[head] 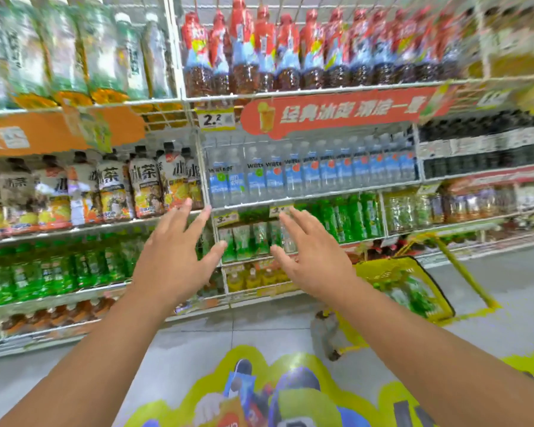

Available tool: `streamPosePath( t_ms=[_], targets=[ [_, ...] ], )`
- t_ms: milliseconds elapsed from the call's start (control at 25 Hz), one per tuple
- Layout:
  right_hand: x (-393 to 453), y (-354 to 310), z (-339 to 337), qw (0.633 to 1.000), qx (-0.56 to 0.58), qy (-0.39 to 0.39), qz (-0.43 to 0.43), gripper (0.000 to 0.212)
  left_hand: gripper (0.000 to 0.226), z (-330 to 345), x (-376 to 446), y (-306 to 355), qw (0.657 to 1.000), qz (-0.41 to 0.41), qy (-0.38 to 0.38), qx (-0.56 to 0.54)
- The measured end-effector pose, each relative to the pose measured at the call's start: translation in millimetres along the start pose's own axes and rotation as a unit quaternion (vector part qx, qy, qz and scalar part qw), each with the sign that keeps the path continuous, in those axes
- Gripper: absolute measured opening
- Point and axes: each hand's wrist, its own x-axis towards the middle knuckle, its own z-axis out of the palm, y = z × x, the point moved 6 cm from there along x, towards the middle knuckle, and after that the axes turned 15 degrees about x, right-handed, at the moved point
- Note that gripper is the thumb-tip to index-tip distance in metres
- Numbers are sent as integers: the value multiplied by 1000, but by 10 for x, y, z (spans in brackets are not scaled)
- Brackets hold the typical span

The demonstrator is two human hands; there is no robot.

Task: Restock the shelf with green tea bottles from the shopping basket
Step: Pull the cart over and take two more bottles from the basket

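**Both hands raised empty before the green tea shelf**

Both arms are stretched forward toward the shelf (290, 197). The left hand (174, 260) is held with its fingers spread and straight, and nothing is gripped by it. The right hand (313, 257) is likewise held with fingers fanned apart and empty, palm turned inward toward the left hand.

A short row of green tea bottles (247, 241) is seen on the shelf in the gap between the two hands, farther back than the fingertips; no bottle is touched by either hand. More green bottles (349, 215) are lined up on the same shelf level, to the right of the right hand.

The yellow shopping basket (404, 288) is set on the floor to the right of the shelf's lower tiers, just beyond the right wrist. Green-labelled contents are visible inside it, though blurred. Water bottles (290, 177) are ranged on the tier directly above the green tea.
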Motion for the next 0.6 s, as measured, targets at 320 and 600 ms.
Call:
streamPosePath(
  t_ms=[320, 600],
  targets=[
    [-364, 1327, -1072, 1000, -3, 14, 19, 74, 75, -225, 248, 1828, 999, 33, 10, -11],
    [-614, 2682, -2084, 1000, -17, 15, 3, 74, 76, -193, 428, 3527, 999, 30, 13, -17]
  ],
)
